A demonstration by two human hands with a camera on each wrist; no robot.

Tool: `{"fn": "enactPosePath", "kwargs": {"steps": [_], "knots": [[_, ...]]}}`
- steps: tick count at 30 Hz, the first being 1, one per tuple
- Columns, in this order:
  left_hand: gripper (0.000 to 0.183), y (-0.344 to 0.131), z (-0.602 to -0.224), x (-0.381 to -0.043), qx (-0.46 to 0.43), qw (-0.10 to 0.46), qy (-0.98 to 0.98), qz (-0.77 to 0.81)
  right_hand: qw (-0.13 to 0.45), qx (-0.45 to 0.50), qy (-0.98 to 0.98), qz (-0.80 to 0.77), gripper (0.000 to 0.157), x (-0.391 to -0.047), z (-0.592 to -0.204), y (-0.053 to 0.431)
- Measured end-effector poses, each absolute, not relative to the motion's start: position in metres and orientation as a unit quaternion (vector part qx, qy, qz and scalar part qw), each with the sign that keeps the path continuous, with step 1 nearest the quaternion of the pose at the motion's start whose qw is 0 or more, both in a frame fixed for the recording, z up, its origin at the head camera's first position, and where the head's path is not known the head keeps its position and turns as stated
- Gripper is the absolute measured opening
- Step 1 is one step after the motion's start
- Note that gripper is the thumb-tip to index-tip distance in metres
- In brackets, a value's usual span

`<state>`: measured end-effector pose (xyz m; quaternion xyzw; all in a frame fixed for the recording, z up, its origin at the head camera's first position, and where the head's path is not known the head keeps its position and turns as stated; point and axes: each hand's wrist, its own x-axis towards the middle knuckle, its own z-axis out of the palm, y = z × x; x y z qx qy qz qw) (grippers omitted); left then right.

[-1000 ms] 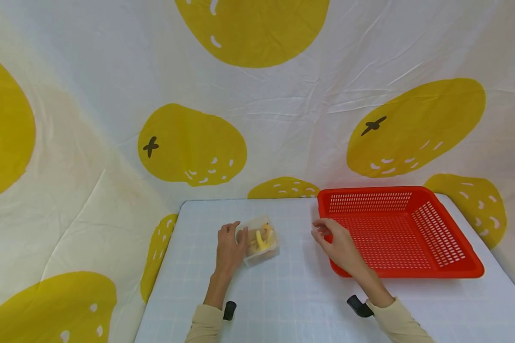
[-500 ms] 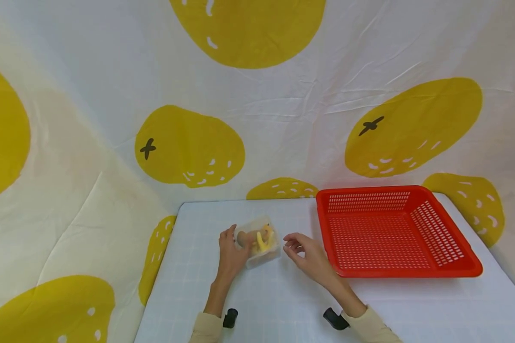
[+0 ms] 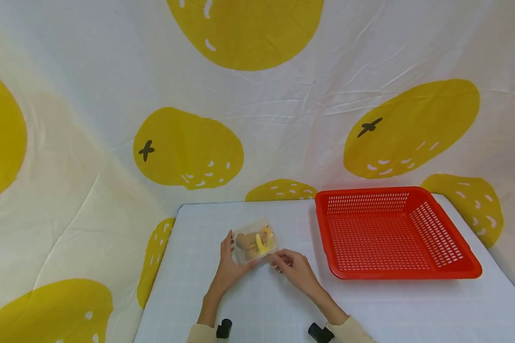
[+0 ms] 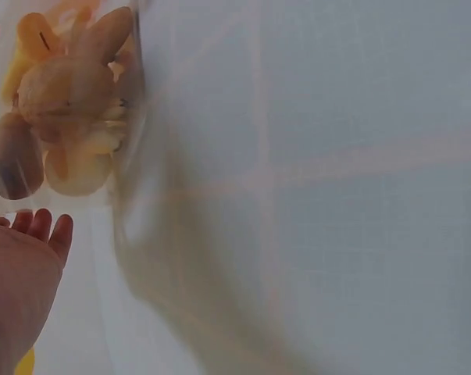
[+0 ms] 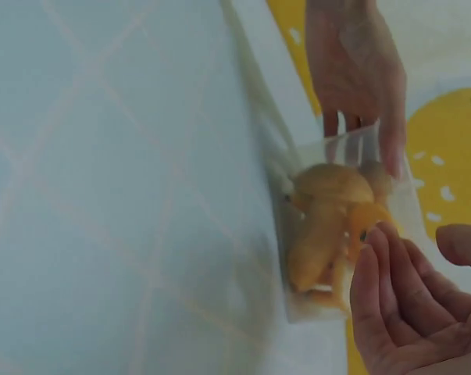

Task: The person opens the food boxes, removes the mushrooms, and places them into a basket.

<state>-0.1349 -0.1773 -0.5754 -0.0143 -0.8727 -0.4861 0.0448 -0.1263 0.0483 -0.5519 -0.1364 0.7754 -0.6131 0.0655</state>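
Observation:
A clear plastic box [image 3: 254,241] is near the middle of the table in the head view, tilted toward the camera. Several small yellow, orange and brown rounded pieces [image 4: 67,98] fill it, their kind blurred by the plastic. My left hand [image 3: 231,267] grips the box, fingers along its left side and thumb at the near edge. At the near right corner is my right hand [image 3: 297,271], fingertips right at the box. The right wrist view shows that hand's fingers [image 5: 381,266] bent loosely, the thumb apart from them and nothing between.
To the right of the hands stands a red perforated plastic basket [image 3: 386,278]. Both rest on a table with a pale checked cloth [image 3: 189,233]. A white hanging cloth [image 3: 283,95] printed with large yellow fruit closes off the back and left side.
My right hand has moved left from beside the basket to the box's near right corner. The left thumb has shifted to the near edge, and the box has tipped up toward the camera.

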Motion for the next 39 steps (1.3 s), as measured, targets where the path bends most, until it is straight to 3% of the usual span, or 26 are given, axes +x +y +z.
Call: {"fn": "enactPosePath", "kwargs": {"steps": [8, 16, 23, 39], "knots": [[0.118, -0.181, -0.589, -0.139, -0.027, 0.045, -0.863, -0.503, 0.133, -0.097, 0.697, -0.698, 0.028, -0.122, -0.531, 0.034], [0.11, -0.187, -0.593, -0.141, -0.021, 0.036, -0.851, -0.523, 0.137, -0.025, 0.678, -0.722, 0.038, -0.129, -0.549, 0.014], [0.11, -0.193, -0.593, -0.141, -0.04, 0.037, -0.843, -0.534, 0.155, -0.009, 0.659, -0.736, 0.038, -0.123, -0.519, 0.005], [0.11, -0.188, -0.592, -0.145, -0.066, 0.038, -0.855, -0.513, 0.104, 0.051, 0.652, -0.75, 0.035, -0.13, -0.53, 0.0]]}}
